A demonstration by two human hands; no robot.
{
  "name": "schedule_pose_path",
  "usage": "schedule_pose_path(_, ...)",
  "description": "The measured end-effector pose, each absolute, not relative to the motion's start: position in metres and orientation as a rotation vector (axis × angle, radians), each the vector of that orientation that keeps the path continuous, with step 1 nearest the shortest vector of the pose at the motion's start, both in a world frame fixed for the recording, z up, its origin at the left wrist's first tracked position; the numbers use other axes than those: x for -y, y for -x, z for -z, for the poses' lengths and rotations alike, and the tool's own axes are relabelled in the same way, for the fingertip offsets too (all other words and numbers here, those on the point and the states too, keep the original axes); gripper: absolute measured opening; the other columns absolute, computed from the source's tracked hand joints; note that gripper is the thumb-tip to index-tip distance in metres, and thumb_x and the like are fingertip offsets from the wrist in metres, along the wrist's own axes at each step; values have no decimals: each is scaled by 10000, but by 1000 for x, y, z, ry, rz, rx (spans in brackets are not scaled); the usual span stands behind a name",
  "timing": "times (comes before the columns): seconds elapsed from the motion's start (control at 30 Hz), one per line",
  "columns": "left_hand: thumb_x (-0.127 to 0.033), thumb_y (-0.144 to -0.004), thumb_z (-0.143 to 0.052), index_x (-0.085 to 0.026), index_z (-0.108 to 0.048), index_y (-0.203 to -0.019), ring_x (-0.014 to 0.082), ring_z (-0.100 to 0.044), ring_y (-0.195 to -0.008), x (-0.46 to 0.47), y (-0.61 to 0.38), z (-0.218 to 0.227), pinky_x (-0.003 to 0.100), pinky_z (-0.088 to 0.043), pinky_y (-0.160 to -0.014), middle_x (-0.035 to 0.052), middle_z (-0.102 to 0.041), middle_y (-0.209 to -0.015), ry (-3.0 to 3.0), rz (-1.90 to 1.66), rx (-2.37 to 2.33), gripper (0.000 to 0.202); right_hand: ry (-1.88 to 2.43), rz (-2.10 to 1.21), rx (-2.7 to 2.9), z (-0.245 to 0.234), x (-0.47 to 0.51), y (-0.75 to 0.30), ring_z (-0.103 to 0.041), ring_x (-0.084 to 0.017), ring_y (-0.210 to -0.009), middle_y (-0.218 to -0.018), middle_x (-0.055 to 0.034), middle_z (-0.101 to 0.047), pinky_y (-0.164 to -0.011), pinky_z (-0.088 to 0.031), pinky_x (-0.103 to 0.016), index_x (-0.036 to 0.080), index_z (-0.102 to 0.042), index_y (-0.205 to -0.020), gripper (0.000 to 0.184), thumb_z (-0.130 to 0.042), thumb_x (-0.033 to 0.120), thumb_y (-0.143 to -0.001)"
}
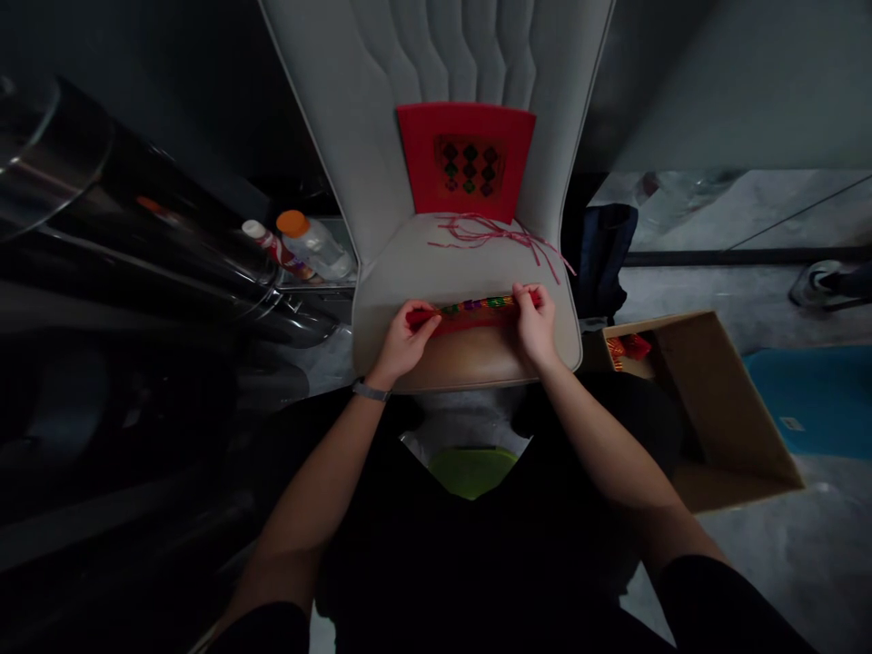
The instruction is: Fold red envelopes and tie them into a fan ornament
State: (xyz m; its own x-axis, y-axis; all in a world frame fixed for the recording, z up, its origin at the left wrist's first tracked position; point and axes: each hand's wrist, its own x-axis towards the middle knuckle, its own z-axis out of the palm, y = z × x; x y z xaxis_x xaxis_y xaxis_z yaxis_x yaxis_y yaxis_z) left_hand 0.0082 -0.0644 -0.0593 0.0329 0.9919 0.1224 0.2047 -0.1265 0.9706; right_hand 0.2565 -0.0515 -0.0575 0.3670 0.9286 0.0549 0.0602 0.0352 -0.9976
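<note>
On the seat of a pale padded chair (470, 263) lies a long red box (470, 315) with a row of coloured foil-wrapped pieces showing along it. My left hand (403, 341) pinches its left end with closed fingers; a watch sits on that wrist. At the box's right end my right hand (535, 320) grips it, fingers curled over the edge. A red box lid (467, 159) with a window of dark diamond shapes leans against the chair back. Thin red strings (497, 234) lie loose on the seat behind the box.
An open cardboard box (708, 400) with red items inside stands on the floor at right. Two bottles (300, 245) sit left of the chair, next to shiny metal tubes (136, 236). A green object (472, 470) lies below the seat. A blue mat (817, 400) is far right.
</note>
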Motion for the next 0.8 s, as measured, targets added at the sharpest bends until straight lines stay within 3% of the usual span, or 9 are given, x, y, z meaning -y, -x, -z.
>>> schedule_pose_path(0.13,-455,-848,-758,-213,-635,-1011,188,-666,-939,64,-8,57,313,-532,-902,45,-709,-990,-1427,-1203,-1336,316,1374,-891,1059,55,49,-255,-476,-149,-713,-755,32,-499,-709,-425,-279,237,-549,-849,434,-625,661,-899)
schedule_pose_path(0.23,-459,-811,-791,-210,-639,-1019,180,-667,-902,63,-6,55,299,-537,-863,31,-708,-960,-1333,-1212,-1357,358,1395,-889,1137,52,36,-272,-583,-185,-841,-902,-22,-617,-810,-487,-311,224,-609,-977,476,-554,694,-927)
schedule_pose_path(0.3,-456,-787,-812,-209,-641,-1043,172,-673,-873,60,-3,55,287,-544,-816,25,-712,-959,-1205,-1230,-1365,395,1496,-773,1225,51,25,-294,-623,-220,-916,-1006,-69,-658,-864,-514,-358,206,-633,-1101,520,-526,690,-943)
schedule_pose_path(0.43,-423,-699,-871,-200,-644,-1016,164,-685,-782,53,5,61,266,-546,-698,21,-722,-927,-894,-1204,-1425,449,1974,-361,1431,61,7,-340,-622,-324,-1069,-1181,-166,-650,-970,-506,-498,165,-688,-1281,588,-670,593,-879)
schedule_pose_path(0.57,-396,-664,-881,-191,-646,-959,174,-688,-739,47,8,71,272,-542,-661,19,-723,-867,-805,-1123,-1510,430,2192,-290,1406,80,3,-358,-610,-349,-1092,-1199,-174,-645,-976,-502,-533,176,-784,-1194,453,-641,500,-911)
schedule_pose_path(0.8,-363,-775,-804,-217,-576,-1066,196,-690,-804,49,10,73,300,-536,-720,30,-706,-941,-1062,-1106,-1643,397,1886,-310,1492,78,0,-344,-610,-305,-980,-1045,-161,-649,-973,-507,-495,154,-758,-969,267,-560,326,-925)
